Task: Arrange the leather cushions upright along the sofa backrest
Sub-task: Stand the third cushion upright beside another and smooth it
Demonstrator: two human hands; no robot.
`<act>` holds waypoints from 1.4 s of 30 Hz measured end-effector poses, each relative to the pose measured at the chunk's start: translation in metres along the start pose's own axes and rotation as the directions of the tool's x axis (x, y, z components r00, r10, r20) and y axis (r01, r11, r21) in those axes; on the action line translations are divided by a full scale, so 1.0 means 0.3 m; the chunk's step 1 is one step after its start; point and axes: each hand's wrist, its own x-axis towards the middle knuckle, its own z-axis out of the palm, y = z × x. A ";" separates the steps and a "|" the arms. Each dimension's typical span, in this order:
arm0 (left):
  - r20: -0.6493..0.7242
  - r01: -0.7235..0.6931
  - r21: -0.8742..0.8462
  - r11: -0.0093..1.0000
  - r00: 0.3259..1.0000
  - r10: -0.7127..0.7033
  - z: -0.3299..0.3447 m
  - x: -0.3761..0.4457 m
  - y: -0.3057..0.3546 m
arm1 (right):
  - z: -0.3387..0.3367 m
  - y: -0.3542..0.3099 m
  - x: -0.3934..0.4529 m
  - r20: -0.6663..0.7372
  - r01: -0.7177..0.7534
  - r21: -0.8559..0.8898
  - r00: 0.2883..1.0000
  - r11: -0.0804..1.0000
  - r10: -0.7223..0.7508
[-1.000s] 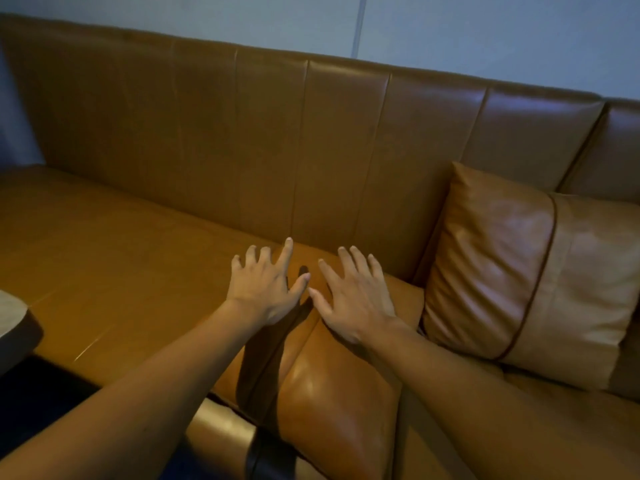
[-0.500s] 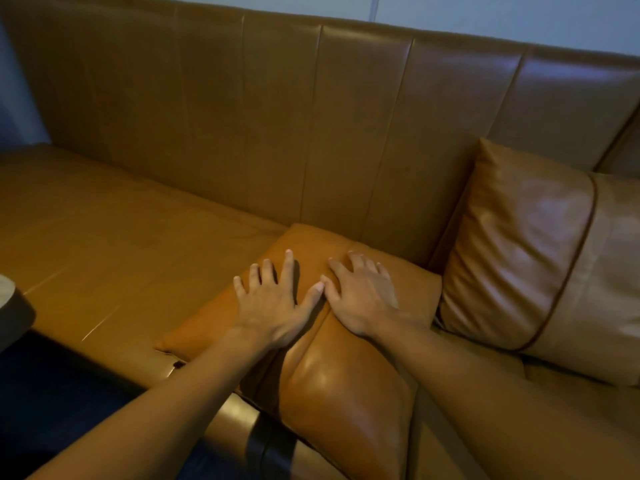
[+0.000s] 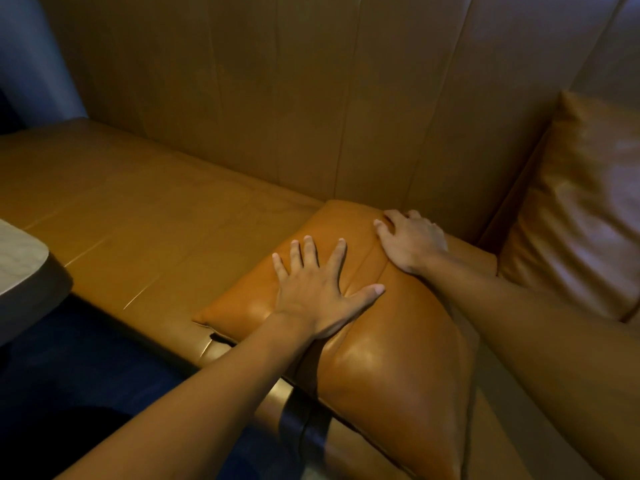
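Left hand fingers: the left hand (image 3: 320,292) lies palm down on the flat leather cushion (image 3: 391,358), its fingers (image 3: 337,254) spread wide and straight, thumb stretched toward the right hand; it presses on the leather without gripping it.
Right hand fingers: the right hand (image 3: 412,242) sits at the cushion's far edge, its fingers (image 3: 382,233) bent and hooked over that edge, closing on the leather where it meets the backrest.
Cushion under the fingers: tan leather, lying flat on the sofa seat (image 3: 138,230), with a seam running between the two hands; its near end juts past the seat's front edge, toward the wrists.
Beyond the fingertips: the sofa backrest (image 3: 277,98) rises in vertical panels, touching the far edge of the flat cushion.
Right of the right hand: a second leather cushion (image 3: 581,216) stands upright, leaning on the backrest, just beside the flat one.
Left of the left hand: bare seat leather, then, well apart, the pale corner of a counter (image 3: 20,258).
Below the forearms: dark blue floor (image 3: 86,375).
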 end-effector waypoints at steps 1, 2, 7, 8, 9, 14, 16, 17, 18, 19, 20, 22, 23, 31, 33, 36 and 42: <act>-0.001 0.000 -0.004 1.000 1.000 0.000 0.004 0.003 0.000 | 0.000 0.006 0.017 0.010 -0.018 -0.002 1.000 1.000 0.018; -0.004 0.001 -0.006 1.000 1.000 -0.001 0.008 0.004 0.000 | 0.000 0.013 0.032 0.022 -0.037 -0.001 0.999 0.999 0.037; 0.006 0.006 -0.017 1.000 1.000 -0.006 0.016 0.021 0.002 | 0.006 0.050 0.094 0.103 -0.135 0.062 0.986 0.989 0.128; 0.019 0.008 -0.017 1.000 1.000 -0.008 0.014 0.027 0.004 | 0.008 0.058 0.106 0.119 -0.165 0.073 0.981 0.984 0.156; 0.031 0.010 -0.016 1.000 0.999 -0.009 0.012 0.034 0.007 | 0.009 0.065 0.116 0.137 -0.200 0.078 0.972 0.977 0.189; 0.042 0.007 -0.009 1.000 0.999 -0.007 0.005 0.043 0.020 | 0.015 0.080 0.136 0.167 -0.295 0.026 0.943 0.955 0.286; 0.037 0.003 -0.004 1.000 0.999 -0.003 0.005 0.041 0.022 | 0.020 0.082 0.136 0.134 -0.291 0.025 0.949 0.956 0.285; 0.037 0.003 -0.003 1.000 0.999 -0.003 0.004 0.038 0.022 | 0.022 0.083 0.134 0.116 -0.284 0.027 0.953 0.959 0.279; 0.037 0.003 -0.002 1.000 0.999 -0.003 0.004 0.035 0.021 | 0.025 0.082 0.132 0.100 -0.274 0.028 0.958 0.961 0.270; 0.037 0.002 -0.002 1.000 0.999 -0.002 0.005 0.034 0.021 | 0.025 0.082 0.131 0.088 -0.266 0.029 0.961 0.963 0.263; 0.037 0.001 -0.002 1.000 0.999 -0.001 0.005 0.032 0.021 | 0.026 0.082 0.128 0.081 -0.262 0.031 0.962 0.964 0.259; 0.033 0.000 0.006 1.000 0.999 0.000 0.008 0.030 0.022 | 0.025 0.082 0.124 0.069 -0.258 0.028 0.964 0.966 0.256; 0.029 0.000 0.011 1.000 1.000 -0.001 0.009 0.030 0.023 | 0.024 0.080 0.123 0.064 -0.255 0.026 0.965 0.967 0.253; -0.015 -0.052 0.044 0.998 0.999 0.052 0.028 -0.003 0.030 | 0.027 0.072 0.078 -0.081 -0.229 0.005 0.970 0.974 0.228; -0.028 -0.052 0.047 0.998 0.998 0.054 0.030 -0.013 0.030 | 0.016 0.070 0.064 -0.119 -0.225 0.033 0.966 0.974 0.228; -0.052 -0.050 0.049 0.998 0.997 0.052 0.025 -0.026 0.025 | -0.015 0.060 0.050 -0.176 -0.196 0.100 0.961 0.976 0.211; -0.091 -0.041 0.000 0.999 0.995 0.041 0.004 -0.036 0.012 | -0.130 0.012 0.032 -0.293 -0.103 0.137 0.946 0.985 0.139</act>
